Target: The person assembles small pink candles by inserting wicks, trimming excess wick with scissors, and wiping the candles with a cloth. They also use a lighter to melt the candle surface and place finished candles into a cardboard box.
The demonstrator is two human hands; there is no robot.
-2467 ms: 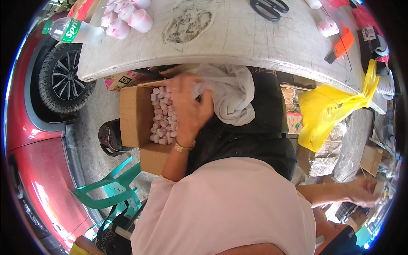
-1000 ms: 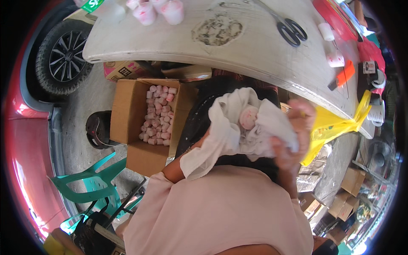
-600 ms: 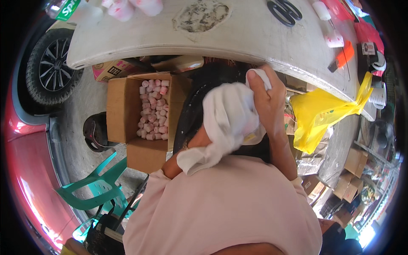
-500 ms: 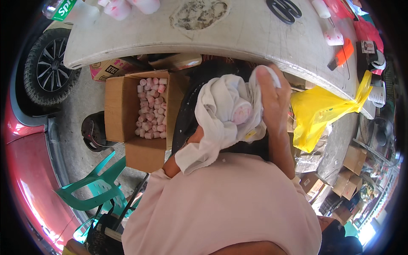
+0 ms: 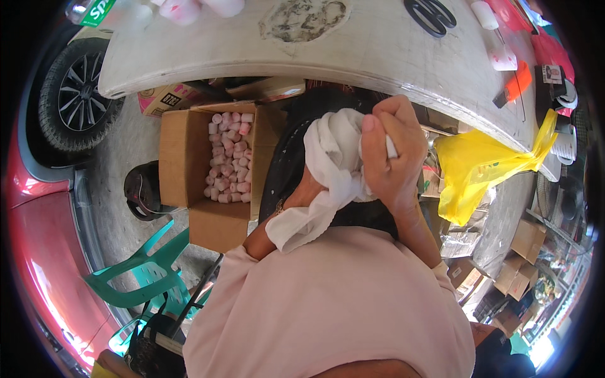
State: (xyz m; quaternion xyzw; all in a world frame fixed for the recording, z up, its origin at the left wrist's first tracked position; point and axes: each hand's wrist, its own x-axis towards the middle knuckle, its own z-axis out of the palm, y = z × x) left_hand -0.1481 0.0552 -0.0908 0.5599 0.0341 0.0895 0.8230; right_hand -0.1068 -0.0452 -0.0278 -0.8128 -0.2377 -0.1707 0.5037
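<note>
A white cloth is bunched up above my lap, its loose end draped over my left forearm. My left hand holds the bundle from below and the left; the cloth covers its fingers. From the right, my right hand is closed in a fist round a twisted part of the same cloth, the thumb pressed on top. Whatever lies inside the folds is hidden now. To the left, an open cardboard box holds many small pink-and-white cylinders.
A worn white table curves across the far side, bearing an orange-handled cutter and black rings. A yellow plastic bag hangs at its right edge. At left are a green chair, a red car and its wheel.
My right hand has swung inward and closed round the cloth. The pink-and-white cylinder that showed in the folds is now covered. The view has shifted slightly.
</note>
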